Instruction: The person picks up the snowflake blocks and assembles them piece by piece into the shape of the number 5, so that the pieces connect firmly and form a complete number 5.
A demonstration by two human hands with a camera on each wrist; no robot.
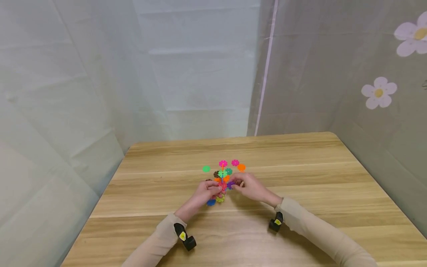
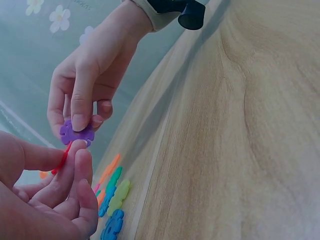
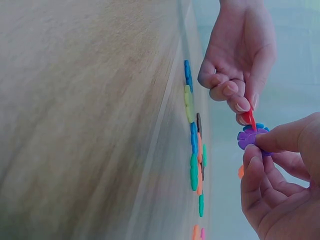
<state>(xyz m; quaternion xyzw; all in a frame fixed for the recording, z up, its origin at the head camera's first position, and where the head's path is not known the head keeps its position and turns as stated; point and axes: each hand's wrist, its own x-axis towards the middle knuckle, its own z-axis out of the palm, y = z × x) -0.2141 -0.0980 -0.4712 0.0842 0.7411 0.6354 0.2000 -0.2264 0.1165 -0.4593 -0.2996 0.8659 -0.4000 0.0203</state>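
Thumb and fingertips of the left hand [image 1: 204,193] pinch a red disc [image 1: 222,185]; just right of that disc, the right hand [image 1: 251,186], angled inward with curled fingers, pinches a purple disc [image 3: 246,140].

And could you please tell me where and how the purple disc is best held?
I'd probably pinch the purple disc near its right rim, across the flat faces, coming from the right as the right hand does: it is thin, and the red disc in the left hand sits at its left side.
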